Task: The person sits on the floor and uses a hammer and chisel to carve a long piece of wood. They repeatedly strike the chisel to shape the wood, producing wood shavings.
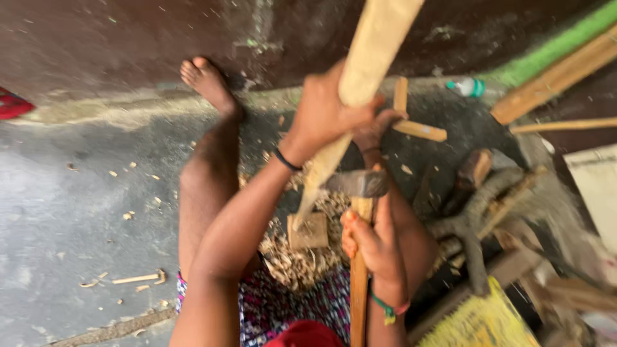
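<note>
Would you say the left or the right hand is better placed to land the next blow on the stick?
Right, probably: the right hand grips the hatchet, its head beside the wooden stick, while the left hand holds that stick upright.

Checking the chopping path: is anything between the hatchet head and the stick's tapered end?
Nothing visible. The hatchet head sits right beside the stick, above the block; the left hand grips higher up, clear of it.

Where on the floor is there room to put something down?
The grey floor left of the bare leg is mostly open, with only scattered chips. It is crowded by the wood shavings between the legs, and by the pile of branches on the right.
</note>
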